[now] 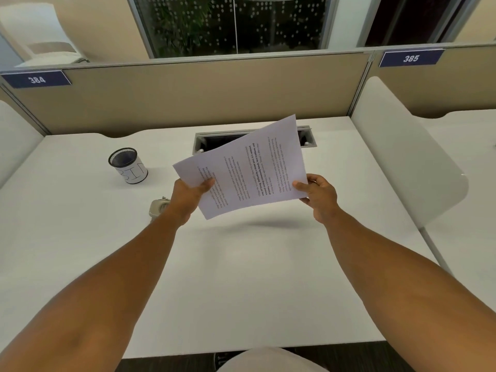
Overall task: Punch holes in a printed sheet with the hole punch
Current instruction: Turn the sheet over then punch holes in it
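Two bare forearms reach forward from the near edge over the white desk (pixel 255 277). Both hands hold one printed sheet (pixel 241 167) up off the desk; its shadow lies on the surface just below and toward the right.

Left hand (pixel 192 196): grip closed on the sheet's near-left edge, thumb on top over the print, fingers hidden beneath. Right hand (pixel 318 196): grip closed on the near-right corner, thumb pressed on the top face, fingers curled under. Sheet sits between the two hands, tilted, far corner raised toward the partition. Text lines run sideways to the viewer; a few bold lines near the middle. Words too small to read.

Punch (pixel 158 206): grey, on the desk just left of and under the left wrist, mostly hidden by the wrist. Well apart from the sheet's edge in height; neither hand touches it.

Farther left: black mesh cup (pixel 128 165) upright on the desk, white label wrapped round it with large hand-drawn letters. Behind the sheet: cable slot (pixel 306 138) set in the desk, partly covered by the paper. Beyond: beige partition (pixel 188 100), number plates 384 (pixel 37 79) and 385 (pixel 410 58). White side dividers either side.
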